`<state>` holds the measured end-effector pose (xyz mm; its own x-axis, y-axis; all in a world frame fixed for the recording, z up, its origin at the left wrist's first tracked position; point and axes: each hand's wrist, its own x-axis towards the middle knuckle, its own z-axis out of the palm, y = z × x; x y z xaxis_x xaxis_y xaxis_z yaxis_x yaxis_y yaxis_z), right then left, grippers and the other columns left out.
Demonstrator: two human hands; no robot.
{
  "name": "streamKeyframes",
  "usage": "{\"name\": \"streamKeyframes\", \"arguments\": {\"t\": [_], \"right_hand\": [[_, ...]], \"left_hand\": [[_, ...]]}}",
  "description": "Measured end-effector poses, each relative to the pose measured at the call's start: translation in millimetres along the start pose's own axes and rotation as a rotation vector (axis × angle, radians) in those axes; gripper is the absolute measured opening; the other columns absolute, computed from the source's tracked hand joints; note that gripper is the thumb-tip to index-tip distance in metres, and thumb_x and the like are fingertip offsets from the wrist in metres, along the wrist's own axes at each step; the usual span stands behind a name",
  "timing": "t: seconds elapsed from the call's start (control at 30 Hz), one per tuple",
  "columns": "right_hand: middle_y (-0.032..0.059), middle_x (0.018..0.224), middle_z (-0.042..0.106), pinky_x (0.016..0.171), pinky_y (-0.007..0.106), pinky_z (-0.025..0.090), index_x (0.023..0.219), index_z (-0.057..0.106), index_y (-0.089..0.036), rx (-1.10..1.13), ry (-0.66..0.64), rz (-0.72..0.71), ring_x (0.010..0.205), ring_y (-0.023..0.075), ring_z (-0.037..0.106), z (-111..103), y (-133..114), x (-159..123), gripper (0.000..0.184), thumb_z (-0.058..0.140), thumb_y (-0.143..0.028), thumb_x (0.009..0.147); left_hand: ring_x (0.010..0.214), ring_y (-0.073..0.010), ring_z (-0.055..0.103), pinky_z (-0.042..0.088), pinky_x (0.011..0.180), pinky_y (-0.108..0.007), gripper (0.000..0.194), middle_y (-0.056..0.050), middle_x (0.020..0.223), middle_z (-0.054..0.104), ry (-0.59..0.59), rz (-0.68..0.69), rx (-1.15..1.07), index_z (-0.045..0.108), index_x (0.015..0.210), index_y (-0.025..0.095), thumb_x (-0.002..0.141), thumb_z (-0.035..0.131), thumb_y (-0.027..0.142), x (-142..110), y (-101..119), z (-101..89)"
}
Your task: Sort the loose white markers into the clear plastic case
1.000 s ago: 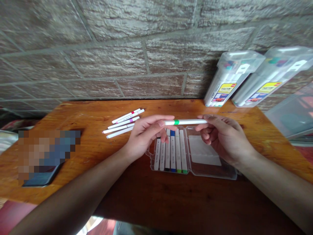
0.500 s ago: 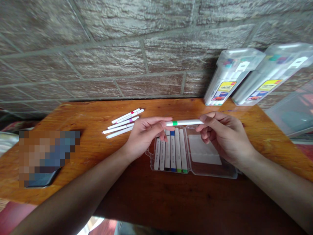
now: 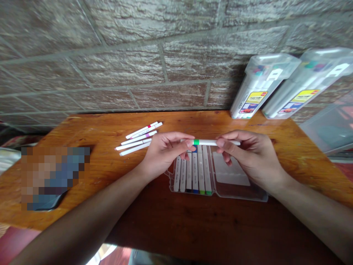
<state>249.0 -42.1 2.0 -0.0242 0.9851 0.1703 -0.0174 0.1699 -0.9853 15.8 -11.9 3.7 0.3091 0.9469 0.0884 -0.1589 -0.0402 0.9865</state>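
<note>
A white marker [image 3: 207,142] with a green band lies level between my two hands, above an opened clear plastic case [image 3: 239,192]. My left hand [image 3: 168,149] pinches its banded end between thumb and fingers. Farther along the barrel, my right hand [image 3: 245,151] is closed on it, and the other tip pokes out past the right fingers. Several white markers [image 3: 194,171] lie side by side in the case's left half, some with blue or green ends; my left fingers hide part of their tops. A white paper [image 3: 228,168] shows in the right half.
Several loose white markers [image 3: 140,138] lie on the wooden table [image 3: 165,221] left of my left hand. Two clear marker boxes [image 3: 249,88] stand against the brick wall [image 3: 182,66] at the back right. A dark flat object [image 3: 52,204], partly pixelated, lies at left.
My right hand has slid left along the marker, so its right tip now sticks out beyond the fingers. The left hand has barely moved.
</note>
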Motion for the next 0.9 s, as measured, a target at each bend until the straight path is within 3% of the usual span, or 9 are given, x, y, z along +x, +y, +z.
{"name": "streamKeyframes", "arguments": {"t": [0.2,0.37,0.5,0.6,0.73,0.9], "right_hand": [[0.0009,0.069,0.076,0.045,0.019,0.051,0.084,0.081,-0.019,-0.055,-0.031,-0.045,0.046,0.0076,0.060,1,-2,-1,0.018,0.092,-0.033,0.081],[-0.0018,0.065,0.075,0.042,0.017,0.048,0.089,0.083,-0.020,-0.190,-0.047,-0.165,0.045,0.0077,0.060,3,-4,-4,0.007,0.087,-0.023,0.085],[0.0004,0.077,0.082,0.053,0.019,0.057,0.089,0.082,-0.021,-0.330,-0.045,-0.301,0.058,0.0114,0.072,5,-5,-8,0.008,0.085,-0.015,0.084],[0.0023,0.083,0.084,0.061,0.021,0.061,0.090,0.081,-0.020,-0.397,-0.055,-0.357,0.066,0.0144,0.076,5,-3,-11,0.008,0.086,-0.017,0.085],[0.0042,0.084,0.083,0.058,0.024,0.058,0.088,0.079,-0.018,-0.489,-0.078,-0.416,0.064,0.0156,0.075,4,-1,-14,0.009,0.087,-0.021,0.085],[0.0036,0.081,0.081,0.059,0.026,0.054,0.086,0.078,-0.019,-0.608,-0.127,-0.476,0.064,0.0156,0.073,6,-3,-16,0.009,0.084,-0.024,0.089]], "left_hand": [[0.057,-0.0103,0.070,0.057,0.053,-0.018,0.019,-0.004,0.075,0.081,-0.020,0.010,0.025,0.083,0.094,0.014,0.080,0.090,0.023,1,0,-0.8],[0.055,-0.0100,0.069,0.056,0.053,-0.018,0.018,-0.003,0.073,0.080,-0.058,0.023,0.063,0.081,0.091,0.013,0.079,0.090,0.024,1,-1,-0.5],[0.057,-0.0106,0.069,0.056,0.053,-0.019,0.021,-0.002,0.074,0.079,-0.091,0.045,0.084,0.079,0.089,0.013,0.075,0.092,0.023,-3,-3,1.8],[0.057,-0.0104,0.067,0.054,0.052,-0.019,0.017,-0.003,0.076,0.078,-0.104,0.094,0.146,0.078,0.090,0.013,0.081,0.087,0.024,-7,-5,4.2],[0.059,-0.0082,0.063,0.047,0.054,-0.017,0.012,-0.002,0.075,0.076,-0.120,0.188,0.277,0.077,0.089,0.013,0.085,0.084,0.022,-11,-7,7.0],[0.069,-0.0107,0.064,0.049,0.063,-0.019,0.010,-0.003,0.082,0.076,-0.167,0.215,0.347,0.076,0.093,0.015,0.091,0.078,0.025,-15,-12,7.2]]}}
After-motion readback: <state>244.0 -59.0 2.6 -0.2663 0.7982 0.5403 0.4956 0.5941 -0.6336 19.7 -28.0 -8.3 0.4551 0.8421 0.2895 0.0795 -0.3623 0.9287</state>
